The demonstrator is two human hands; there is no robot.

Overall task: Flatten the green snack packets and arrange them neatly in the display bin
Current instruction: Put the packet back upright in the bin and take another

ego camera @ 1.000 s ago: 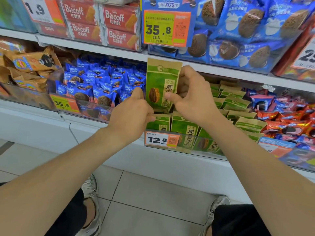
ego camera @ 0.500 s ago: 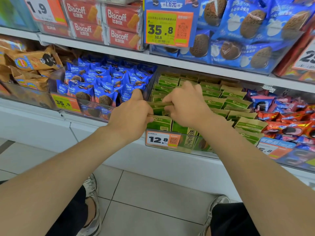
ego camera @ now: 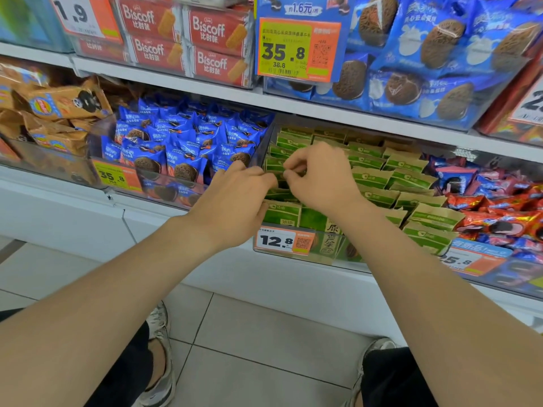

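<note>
Left hand point(ego camera: 235, 201): we see it from the back at the left end of the display bin point(ego camera: 326, 255), fingers curled narrow with the thumb laid over them, gripping the edge of a green packet point(ego camera: 279, 174).
Right hand point(ego camera: 320, 177): just beside the left, almost knuckle to knuckle; thumb and forefinger pinch the same packet's top edge, the other fingers curled in.
Green packet: low in the bin's left column, mostly hidden behind our two hands.
Green snack packets point(ego camera: 373, 177): they fill the bin in overlapping rows, most leaning back with their tops showing; the right-hand rows lie looser and tilted.
Display bin: clear-walled, on the lower shelf, with a 12.8 price tag point(ego camera: 283, 240) on its front.
Neighbours: blue cookie packets point(ego camera: 182, 142) in the bin to the left, red and blue wrappers point(ego camera: 499, 207) to the right, Biscoff boxes point(ego camera: 211, 27) on the shelf above.
Below: tiled floor point(ego camera: 264, 333) and our shoes point(ego camera: 158, 362).
</note>
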